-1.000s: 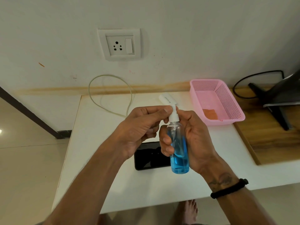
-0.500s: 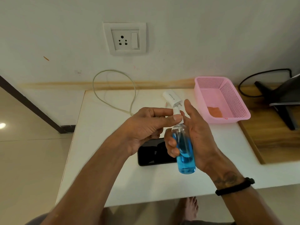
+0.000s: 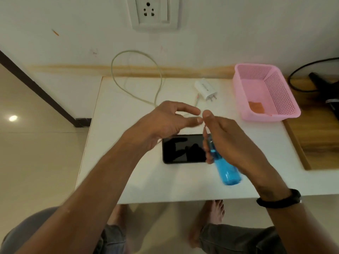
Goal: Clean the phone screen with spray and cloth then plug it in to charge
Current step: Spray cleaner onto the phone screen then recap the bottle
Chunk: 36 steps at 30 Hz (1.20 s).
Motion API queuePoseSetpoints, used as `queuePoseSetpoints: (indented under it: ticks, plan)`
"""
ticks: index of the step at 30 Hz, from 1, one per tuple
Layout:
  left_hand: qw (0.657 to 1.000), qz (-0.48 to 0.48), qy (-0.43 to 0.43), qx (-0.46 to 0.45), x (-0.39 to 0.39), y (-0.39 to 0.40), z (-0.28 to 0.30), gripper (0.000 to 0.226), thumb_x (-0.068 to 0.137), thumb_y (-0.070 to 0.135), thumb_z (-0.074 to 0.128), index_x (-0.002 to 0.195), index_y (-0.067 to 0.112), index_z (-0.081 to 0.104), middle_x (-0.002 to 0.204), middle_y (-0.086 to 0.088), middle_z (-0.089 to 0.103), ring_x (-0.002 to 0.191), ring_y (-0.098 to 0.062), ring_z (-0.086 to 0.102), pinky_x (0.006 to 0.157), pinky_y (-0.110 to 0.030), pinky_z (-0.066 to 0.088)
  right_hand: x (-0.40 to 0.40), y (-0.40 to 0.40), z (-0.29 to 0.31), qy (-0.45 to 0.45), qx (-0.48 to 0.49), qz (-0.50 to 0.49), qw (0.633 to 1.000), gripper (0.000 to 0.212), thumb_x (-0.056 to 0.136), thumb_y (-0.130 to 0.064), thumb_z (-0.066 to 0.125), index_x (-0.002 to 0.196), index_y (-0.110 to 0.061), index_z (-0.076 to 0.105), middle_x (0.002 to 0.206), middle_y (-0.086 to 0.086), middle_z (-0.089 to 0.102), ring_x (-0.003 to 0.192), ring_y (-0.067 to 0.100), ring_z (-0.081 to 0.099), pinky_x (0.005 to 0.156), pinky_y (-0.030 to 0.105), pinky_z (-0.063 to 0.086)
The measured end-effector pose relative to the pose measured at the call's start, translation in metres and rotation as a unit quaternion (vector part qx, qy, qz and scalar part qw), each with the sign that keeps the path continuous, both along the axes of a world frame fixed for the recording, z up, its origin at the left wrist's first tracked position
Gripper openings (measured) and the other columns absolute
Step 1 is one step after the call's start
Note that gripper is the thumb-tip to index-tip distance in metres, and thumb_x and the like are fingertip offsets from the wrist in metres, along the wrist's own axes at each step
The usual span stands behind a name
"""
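So far the job looks barely begun. The right hand (image 3: pixel 229 142) holds the blue spray bottle (image 3: pixel 224 165) with its fingers (image 3: pixel 206 143) curled round the neck, tilted just above the right end of the phone (image 3: pixel 184 149), which lies face up on the white tabletop (image 3: pixel 128 176). The left hand (image 3: pixel 165 121) hovers beside the bottle's top, fingers loosely spread and holding nothing; motion blur hides the nozzle, so whether a cap is off I cannot tell. No spray or wiping shows on the dark screen. An orange cloth (image 3: pixel 256 107) waits in the pink basket (image 3: pixel 282 92). The charger plug (image 3: pixel 206 89) and its cable (image 3: pixel 136 76) lie unconnected, and the wall socket (image 3: pixel 153 12) is unused. Spraying, wiping and charging all seem left.
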<state>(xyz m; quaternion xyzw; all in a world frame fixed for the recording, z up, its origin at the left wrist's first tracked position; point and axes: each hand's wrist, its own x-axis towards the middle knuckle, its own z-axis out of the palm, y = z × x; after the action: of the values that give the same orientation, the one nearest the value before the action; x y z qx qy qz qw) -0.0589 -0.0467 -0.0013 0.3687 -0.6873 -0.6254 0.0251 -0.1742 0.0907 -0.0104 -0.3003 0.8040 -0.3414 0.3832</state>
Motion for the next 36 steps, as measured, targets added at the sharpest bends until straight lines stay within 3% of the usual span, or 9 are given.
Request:
queuePoseSetpoints:
  ticks: [3,8,13,17,23,27,31,33,36]
  plan:
    - [0.984,0.035,-0.063,-0.163,0.004,-0.006,-0.010,0.018,0.092,0.048,0.070,0.100,0.033,0.076,0.061,0.018,0.064,0.060,0.006,0.062,0.053,-0.016,0.040,-0.005,0.008,-0.012,0.201,0.054,0.035,0.977,0.046,0.103,-0.067,0.028,0.097,-0.026,0.047,0.070,0.000,0.067,0.053,0.015,0.068,0.055,0.035,0.058]
    - [0.919,0.027,-0.165,-0.358,0.011,-0.005,-0.019,0.026,0.092,0.056,0.064,0.102,0.032,0.069,0.080,0.012,0.060,0.080,-0.018,0.064,0.056,-0.027,0.037,-0.020,0.013,-0.025,0.144,0.067,0.109,0.981,0.029,0.099,-0.068,0.038,0.113,-0.048,0.022,0.066,0.000,0.065,0.048,0.003,0.068,0.050,0.023,0.051]
    - [0.921,0.021,-0.167,-0.350,0.016,-0.011,-0.022,0.030,0.089,0.059,0.066,0.101,0.032,0.071,0.077,0.013,0.059,0.081,-0.019,0.064,0.066,-0.031,0.039,-0.015,0.032,-0.029,0.075,0.069,0.142,0.985,0.044,0.092,-0.060,0.063,0.119,-0.049,0.029,0.090,-0.006,0.064,0.070,-0.003,0.073,0.045,0.011,0.051]
    - [0.918,0.026,-0.172,-0.356,0.020,-0.017,-0.022,0.032,0.089,0.060,0.066,0.102,0.032,0.071,0.085,0.007,0.065,0.085,-0.022,0.065,0.071,-0.032,0.042,0.001,0.042,-0.034,0.046,0.025,0.039,0.998,0.029,0.097,-0.057,0.056,0.118,-0.045,0.039,0.077,-0.006,0.069,0.063,0.004,0.074,0.048,0.015,0.054]
    - [0.915,0.039,-0.176,-0.360,0.024,-0.021,-0.022,0.034,0.096,0.056,0.059,0.115,0.029,0.069,0.100,0.003,0.063,0.088,-0.023,0.058,0.073,-0.034,0.039,0.017,0.031,-0.037,0.197,-0.027,0.056,0.978,0.025,0.105,-0.045,0.052,0.109,-0.045,0.027,0.076,-0.006,0.063,0.056,0.016,0.067,0.055,0.032,0.063]
    - [0.920,0.066,-0.165,-0.349,0.023,-0.024,-0.021,0.033,0.097,0.053,0.059,0.115,0.027,0.069,0.087,0.007,0.059,0.084,-0.022,0.058,0.072,-0.032,0.039,0.022,0.022,-0.037,0.167,-0.061,0.046,0.983,0.060,0.085,-0.046,0.078,0.119,-0.052,0.029,0.093,-0.015,0.057,0.071,0.007,0.067,0.055,0.008,0.048]
    - [0.926,0.065,-0.157,-0.337,0.021,-0.025,-0.021,0.032,0.094,0.055,0.062,0.108,0.027,0.070,0.075,0.012,0.056,0.075,-0.017,0.060,0.061,-0.029,0.038,0.028,0.026,-0.039,0.090,-0.031,0.088,0.992,0.065,0.085,-0.040,0.081,0.124,-0.058,0.032,0.106,-0.015,0.058,0.067,0.013,0.076,0.052,0.014,0.056]
    - [0.928,0.054,-0.155,-0.334,0.021,-0.026,-0.021,0.032,0.093,0.055,0.063,0.107,0.027,0.070,0.075,0.011,0.059,0.074,-0.016,0.061,0.058,-0.028,0.038,0.033,0.028,-0.042,0.122,-0.025,0.111,0.986,0.057,0.089,-0.041,0.076,0.120,-0.060,0.032,0.096,-0.016,0.058,0.065,0.005,0.074,0.045,0.012,0.053]
    - [0.927,0.048,-0.159,-0.337,0.020,-0.025,-0.021,0.034,0.094,0.056,0.062,0.109,0.027,0.069,0.077,0.012,0.058,0.080,-0.018,0.062,0.061,-0.029,0.038,0.042,0.028,-0.047,0.188,-0.013,0.147,0.971,0.053,0.095,-0.040,0.068,0.126,-0.054,0.028,0.085,-0.019,0.056,0.060,0.014,0.068,0.060,0.028,0.064]
